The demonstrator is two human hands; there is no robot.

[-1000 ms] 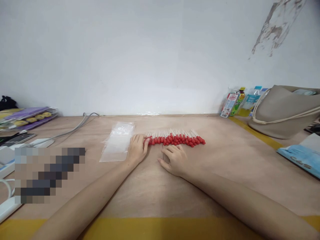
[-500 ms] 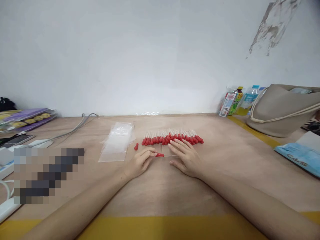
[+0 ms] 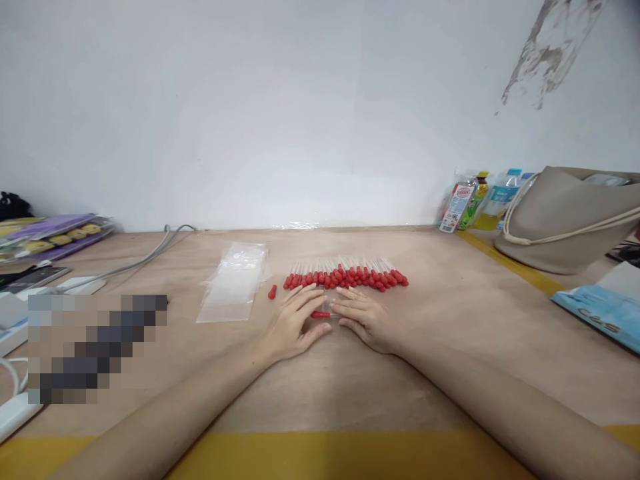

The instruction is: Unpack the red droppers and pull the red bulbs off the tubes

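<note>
Between my two hands a dropper with a red rubber bulb (image 3: pixel 321 315) lies crosswise on the table, its clear tube pointing right. My left hand (image 3: pixel 295 323) is open around the bulb end, fingers stretched above it and thumb below. My right hand (image 3: pixel 364 319) has its fingers extended over the tube end, with the thumb a little apart; most of the tube is hidden there. Just beyond the hands runs a row of several red-bulbed droppers (image 3: pixel 345 275), tubes toward the wall. One loose red bulb (image 3: pixel 272 292) sits left of the row.
Clear plastic bags (image 3: pixel 233 287) are stacked left of the droppers. A grey cable (image 3: pixel 135 263), a power strip (image 3: pixel 85 287) and purple packets (image 3: pixel 60 233) are farther left. At right stand drink bottles (image 3: pixel 495 200), a beige bag (image 3: pixel 565 220) and a blue tissue pack (image 3: pixel 600 313).
My left hand has let go of the red bulb and spread its fingers around it. My right hand has drawn back from the row, its fingers now closer to the bulb.
</note>
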